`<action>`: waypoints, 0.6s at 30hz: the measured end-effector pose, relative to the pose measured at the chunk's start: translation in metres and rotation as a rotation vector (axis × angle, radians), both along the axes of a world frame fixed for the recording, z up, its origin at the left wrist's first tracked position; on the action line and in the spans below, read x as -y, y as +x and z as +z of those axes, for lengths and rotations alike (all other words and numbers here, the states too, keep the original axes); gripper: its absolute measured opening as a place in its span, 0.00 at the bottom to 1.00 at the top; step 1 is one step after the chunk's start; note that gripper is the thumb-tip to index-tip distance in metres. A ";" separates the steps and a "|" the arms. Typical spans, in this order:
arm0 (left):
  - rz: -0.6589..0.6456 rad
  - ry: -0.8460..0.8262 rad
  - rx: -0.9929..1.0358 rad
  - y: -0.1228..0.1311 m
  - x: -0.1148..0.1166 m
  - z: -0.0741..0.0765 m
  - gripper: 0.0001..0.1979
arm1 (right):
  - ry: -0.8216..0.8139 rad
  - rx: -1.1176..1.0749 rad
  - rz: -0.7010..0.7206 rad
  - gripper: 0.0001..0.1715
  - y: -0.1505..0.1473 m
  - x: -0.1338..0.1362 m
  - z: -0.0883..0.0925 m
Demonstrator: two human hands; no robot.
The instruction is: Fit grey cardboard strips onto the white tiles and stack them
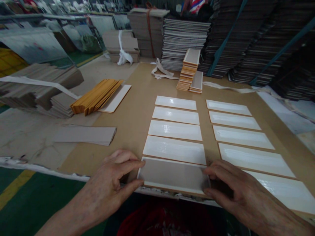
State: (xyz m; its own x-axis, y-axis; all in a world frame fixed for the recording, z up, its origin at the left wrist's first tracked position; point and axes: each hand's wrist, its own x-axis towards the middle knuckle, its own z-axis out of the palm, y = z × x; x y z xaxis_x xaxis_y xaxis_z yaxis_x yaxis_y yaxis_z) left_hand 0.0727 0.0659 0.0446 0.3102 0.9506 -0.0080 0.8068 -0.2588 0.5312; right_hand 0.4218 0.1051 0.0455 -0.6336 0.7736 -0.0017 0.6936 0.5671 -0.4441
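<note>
Along the near edge of one brown-topped table [131, 123], the left hand [118, 174] and the right hand [232, 183], thumb and forefinger parted on each, are touching opposite ends of one grey rectangular board [172, 174], lying on one white, orange-edged panel [172, 188]. Four glossy white rectangular panels [174, 150] are lying beyond; five similar panels [254, 159], rightward.

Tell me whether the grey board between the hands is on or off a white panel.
On: the grey board lies over a white panel, whose border shows along the front edge.
</note>
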 end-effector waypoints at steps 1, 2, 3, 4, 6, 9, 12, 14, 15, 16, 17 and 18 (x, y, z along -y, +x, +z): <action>0.000 0.007 0.005 0.000 0.000 -0.001 0.12 | 0.008 -0.002 0.002 0.10 0.000 0.000 0.000; -0.002 0.012 0.009 -0.001 0.000 -0.002 0.12 | 0.014 -0.003 0.003 0.10 0.000 0.000 0.000; -0.005 0.019 0.013 -0.001 -0.001 -0.002 0.12 | 0.017 0.000 0.001 0.10 0.000 0.000 0.000; -0.009 0.023 0.013 -0.001 -0.001 -0.003 0.12 | 0.025 -0.001 -0.003 0.11 0.000 0.000 0.000; -0.013 0.024 0.009 -0.001 -0.001 -0.002 0.12 | 0.026 0.007 -0.008 0.13 0.002 0.000 -0.002; -0.014 0.026 0.000 0.000 -0.001 0.000 0.11 | 0.002 0.036 0.011 0.12 0.005 0.000 -0.004; -0.022 0.030 -0.011 0.001 -0.001 0.002 0.11 | 0.024 0.089 0.063 0.12 0.004 0.001 -0.003; -0.033 0.042 -0.042 0.003 0.000 0.005 0.11 | 0.123 0.132 0.126 0.11 0.001 0.002 0.001; -0.041 0.057 -0.069 0.004 0.001 0.006 0.11 | 0.197 0.164 0.163 0.11 -0.002 0.003 0.004; -0.049 0.077 -0.105 0.005 0.002 0.007 0.12 | 0.275 0.205 0.199 0.12 -0.005 0.004 0.007; -0.058 0.109 -0.142 0.006 0.003 0.008 0.13 | 0.355 0.247 0.231 0.14 -0.009 0.005 0.009; -0.069 0.148 -0.182 0.007 0.005 0.008 0.14 | 0.425 0.288 0.257 0.16 -0.012 0.006 0.011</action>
State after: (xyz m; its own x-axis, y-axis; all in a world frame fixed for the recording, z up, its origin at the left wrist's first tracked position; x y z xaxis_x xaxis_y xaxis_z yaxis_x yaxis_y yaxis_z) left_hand 0.0796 0.0610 0.0525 0.3809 0.9221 0.0683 0.8632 -0.3811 0.3312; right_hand 0.4098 0.0990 0.0567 -0.8213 0.5655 0.0752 0.5694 0.8208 0.0463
